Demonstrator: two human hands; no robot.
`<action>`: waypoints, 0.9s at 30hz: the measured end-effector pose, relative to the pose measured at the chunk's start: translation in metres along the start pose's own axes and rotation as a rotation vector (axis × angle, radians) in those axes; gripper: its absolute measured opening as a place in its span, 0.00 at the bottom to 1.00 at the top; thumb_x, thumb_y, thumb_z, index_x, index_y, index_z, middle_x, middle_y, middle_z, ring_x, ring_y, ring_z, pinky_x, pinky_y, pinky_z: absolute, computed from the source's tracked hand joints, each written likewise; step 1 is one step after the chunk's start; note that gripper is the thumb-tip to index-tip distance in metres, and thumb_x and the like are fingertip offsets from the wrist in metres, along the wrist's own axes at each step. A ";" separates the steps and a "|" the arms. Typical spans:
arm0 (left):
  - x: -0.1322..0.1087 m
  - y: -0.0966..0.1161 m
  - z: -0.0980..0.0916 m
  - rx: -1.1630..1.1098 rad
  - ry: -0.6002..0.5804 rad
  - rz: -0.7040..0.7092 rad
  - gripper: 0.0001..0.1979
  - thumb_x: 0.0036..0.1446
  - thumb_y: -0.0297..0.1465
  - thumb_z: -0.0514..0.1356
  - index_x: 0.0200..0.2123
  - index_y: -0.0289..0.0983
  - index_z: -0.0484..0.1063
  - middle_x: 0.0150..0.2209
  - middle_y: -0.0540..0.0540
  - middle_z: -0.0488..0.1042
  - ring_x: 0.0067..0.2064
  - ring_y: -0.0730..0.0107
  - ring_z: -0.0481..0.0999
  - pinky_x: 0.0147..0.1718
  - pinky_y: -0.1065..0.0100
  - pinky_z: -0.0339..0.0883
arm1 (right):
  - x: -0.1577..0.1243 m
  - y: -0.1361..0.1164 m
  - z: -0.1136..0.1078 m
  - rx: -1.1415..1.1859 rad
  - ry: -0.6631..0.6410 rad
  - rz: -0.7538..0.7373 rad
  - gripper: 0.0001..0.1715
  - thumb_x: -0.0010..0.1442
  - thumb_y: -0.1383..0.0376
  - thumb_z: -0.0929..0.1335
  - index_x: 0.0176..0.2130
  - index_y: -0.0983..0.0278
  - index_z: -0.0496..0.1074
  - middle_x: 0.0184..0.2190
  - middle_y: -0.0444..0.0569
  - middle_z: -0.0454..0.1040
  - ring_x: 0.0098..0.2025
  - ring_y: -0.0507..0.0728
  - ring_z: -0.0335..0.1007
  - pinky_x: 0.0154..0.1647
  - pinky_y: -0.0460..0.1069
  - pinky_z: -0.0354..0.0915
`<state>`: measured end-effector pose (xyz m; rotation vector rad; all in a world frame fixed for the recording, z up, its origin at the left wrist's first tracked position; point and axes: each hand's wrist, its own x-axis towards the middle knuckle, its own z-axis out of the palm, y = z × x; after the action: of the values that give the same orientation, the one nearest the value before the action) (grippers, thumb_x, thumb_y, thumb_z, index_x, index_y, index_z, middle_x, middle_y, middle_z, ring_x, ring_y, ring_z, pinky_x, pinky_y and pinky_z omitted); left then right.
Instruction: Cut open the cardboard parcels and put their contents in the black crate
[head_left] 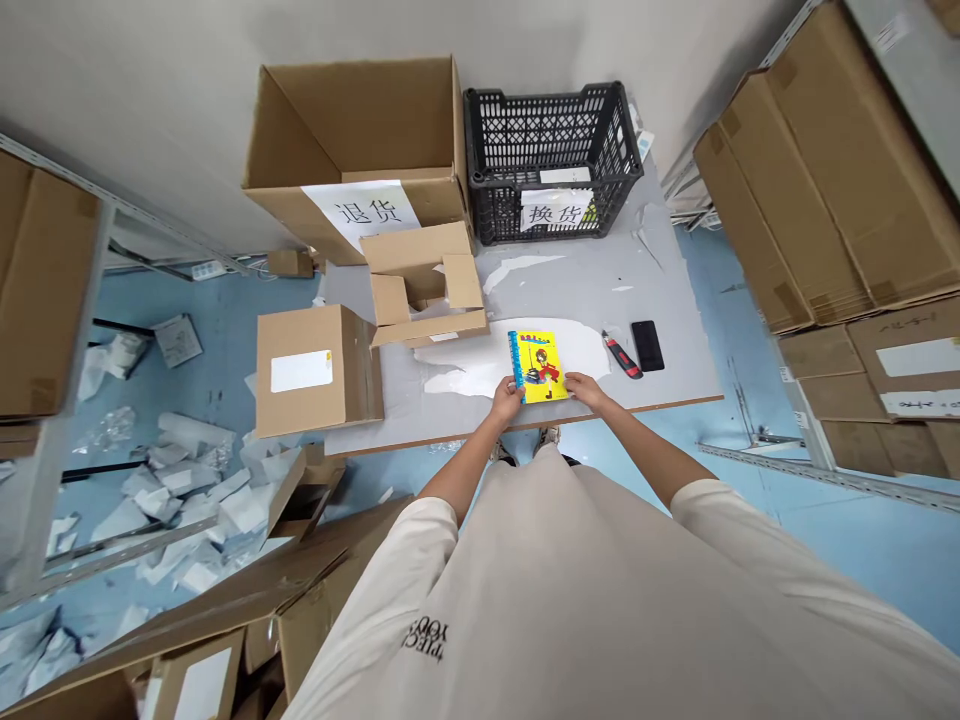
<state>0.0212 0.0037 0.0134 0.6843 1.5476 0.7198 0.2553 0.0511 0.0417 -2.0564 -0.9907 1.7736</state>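
A yellow book (pixel 551 352) with a blue spine strip and a cartoon figure on its cover is held between my two hands over the table's front part. My left hand (pixel 508 400) grips its lower left corner, with fingers closed on the edge. At the lower right corner, my right hand (pixel 586 390) pinches the other edge. To the right lie a red and black box cutter (pixel 622 355) and a black phone (pixel 647 345). An opened small cardboard box (pixel 427 328) stands left of the book, beside a closed carton (pixel 300 400) with a white label.
At the back of the grey table (pixel 667 290) stand a large open carton (pixel 292 205) with a paper sign and a black plastic crate (pixel 555 183) with another sign. Stacked cartons (pixel 825 180) fill the right side. Paper scraps (pixel 180 470) litter the floor at left.
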 end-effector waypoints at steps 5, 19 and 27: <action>-0.003 0.036 -0.004 -0.099 -0.108 0.006 0.24 0.65 0.41 0.72 0.60 0.41 0.75 0.42 0.46 0.87 0.47 0.61 0.88 0.45 0.64 0.81 | -0.018 -0.014 -0.009 0.071 -0.051 -0.061 0.21 0.66 0.56 0.76 0.55 0.62 0.81 0.58 0.56 0.86 0.53 0.60 0.85 0.45 0.48 0.76; 0.069 0.187 -0.003 -0.177 -0.109 0.255 0.38 0.59 0.34 0.80 0.69 0.39 0.73 0.43 0.47 0.83 0.32 0.72 0.83 0.41 0.64 0.82 | 0.017 -0.166 -0.061 0.285 0.170 -0.506 0.26 0.61 0.51 0.82 0.51 0.64 0.84 0.39 0.48 0.86 0.31 0.52 0.73 0.34 0.47 0.73; 0.137 0.273 0.014 -0.355 0.140 0.243 0.17 0.63 0.28 0.77 0.53 0.34 0.81 0.31 0.51 0.79 0.32 0.72 0.83 0.45 0.62 0.85 | 0.085 -0.272 -0.087 0.366 0.036 -0.491 0.14 0.60 0.61 0.83 0.42 0.63 0.82 0.33 0.47 0.84 0.31 0.51 0.76 0.32 0.44 0.75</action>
<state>0.0275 0.2831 0.1383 0.5674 1.4242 1.2140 0.2512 0.3259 0.1560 -1.4649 -0.9683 1.5156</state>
